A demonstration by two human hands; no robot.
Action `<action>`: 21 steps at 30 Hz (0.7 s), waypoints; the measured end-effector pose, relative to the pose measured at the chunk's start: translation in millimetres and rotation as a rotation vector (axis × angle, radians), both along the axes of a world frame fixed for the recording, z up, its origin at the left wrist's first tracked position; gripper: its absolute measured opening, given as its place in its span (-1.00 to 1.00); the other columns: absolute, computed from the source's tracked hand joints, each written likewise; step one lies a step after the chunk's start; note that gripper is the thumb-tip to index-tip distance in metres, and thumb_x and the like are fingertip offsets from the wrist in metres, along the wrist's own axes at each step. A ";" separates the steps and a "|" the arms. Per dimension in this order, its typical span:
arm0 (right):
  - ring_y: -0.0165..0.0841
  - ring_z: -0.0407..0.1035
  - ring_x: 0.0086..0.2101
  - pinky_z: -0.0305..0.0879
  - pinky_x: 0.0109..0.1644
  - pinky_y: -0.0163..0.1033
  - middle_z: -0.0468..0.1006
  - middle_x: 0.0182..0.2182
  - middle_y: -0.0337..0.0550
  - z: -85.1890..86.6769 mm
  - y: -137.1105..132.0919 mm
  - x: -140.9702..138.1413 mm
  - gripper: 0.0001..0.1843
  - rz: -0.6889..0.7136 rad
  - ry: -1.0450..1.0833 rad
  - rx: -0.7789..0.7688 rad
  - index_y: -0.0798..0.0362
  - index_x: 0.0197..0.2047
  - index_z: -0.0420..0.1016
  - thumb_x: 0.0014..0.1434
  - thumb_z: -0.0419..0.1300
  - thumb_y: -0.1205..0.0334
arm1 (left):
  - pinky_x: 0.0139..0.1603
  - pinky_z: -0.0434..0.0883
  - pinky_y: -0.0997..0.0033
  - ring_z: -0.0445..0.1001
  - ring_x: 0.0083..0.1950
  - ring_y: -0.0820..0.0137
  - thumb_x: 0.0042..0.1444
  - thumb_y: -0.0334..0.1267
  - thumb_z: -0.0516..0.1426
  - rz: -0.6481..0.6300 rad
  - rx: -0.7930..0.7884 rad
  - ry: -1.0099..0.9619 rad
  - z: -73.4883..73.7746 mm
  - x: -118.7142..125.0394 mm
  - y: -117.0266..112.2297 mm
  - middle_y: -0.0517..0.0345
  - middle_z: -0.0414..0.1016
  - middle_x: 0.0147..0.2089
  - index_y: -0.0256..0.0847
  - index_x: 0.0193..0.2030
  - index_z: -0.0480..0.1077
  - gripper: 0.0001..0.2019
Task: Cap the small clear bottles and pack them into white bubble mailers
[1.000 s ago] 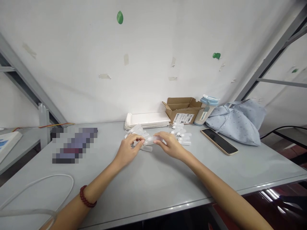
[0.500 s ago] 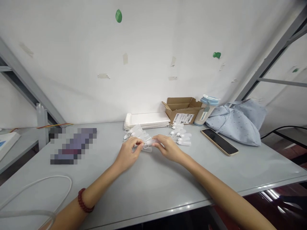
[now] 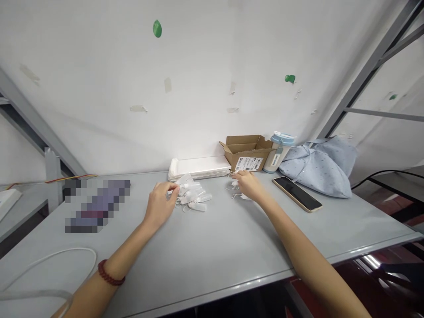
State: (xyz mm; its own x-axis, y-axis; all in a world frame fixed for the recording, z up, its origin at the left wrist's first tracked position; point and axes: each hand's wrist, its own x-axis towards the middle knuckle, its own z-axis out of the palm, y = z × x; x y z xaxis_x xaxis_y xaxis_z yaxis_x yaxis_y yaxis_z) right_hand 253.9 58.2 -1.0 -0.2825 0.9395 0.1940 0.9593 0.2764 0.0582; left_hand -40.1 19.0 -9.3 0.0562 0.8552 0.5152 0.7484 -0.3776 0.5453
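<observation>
A loose pile of small translucent plastic tubes with thin white loops (image 3: 194, 194) lies in front of the white stack. My left hand (image 3: 161, 203) is at this pile's left edge, thumb and fingertips pressed together; whatever is between them is too small to make out. Farther right, my right hand (image 3: 249, 185) is over a second group of the same tubes (image 3: 236, 184), below the cardboard box. Its fingers are bent downward and closed, hiding most of that group and anything they grip. A dark red braided bracelet (image 3: 111, 274) circles my left wrist.
Against the wall are a stack of white flat packets (image 3: 200, 167), an open cardboard box (image 3: 250, 154), a cup with a blue lid (image 3: 278, 152) and a light blue cloth bag (image 3: 321, 170). A phone (image 3: 297, 194) lies at right. A white cable (image 3: 49, 251) loops at left.
My hands have parted: the right has moved right from the left pile to the second group, and the left has shifted slightly left. The camera view has also shifted a little.
</observation>
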 end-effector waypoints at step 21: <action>-0.20 0.30 -0.08 0.12 -0.11 -0.19 0.52 -0.18 0.02 -16.8 7.1 0.9 -0.69 0.010 0.015 -0.017 0.12 -0.18 0.47 0.10 0.01 0.55 | -0.25 0.30 0.27 0.36 -0.21 0.21 0.13 -0.21 -0.03 -0.043 -0.064 0.135 -8.4 4.2 0.1 0.07 0.50 -0.32 -0.16 -0.36 0.39 -0.80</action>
State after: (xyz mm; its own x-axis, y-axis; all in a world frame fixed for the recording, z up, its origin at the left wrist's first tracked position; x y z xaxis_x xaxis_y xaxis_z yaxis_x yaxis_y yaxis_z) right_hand 254.7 65.2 -17.7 -0.2893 0.9397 0.1825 0.9571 0.2872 0.0388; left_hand -35.9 19.1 -17.7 0.1589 0.8812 0.4452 0.8002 -0.3791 0.4647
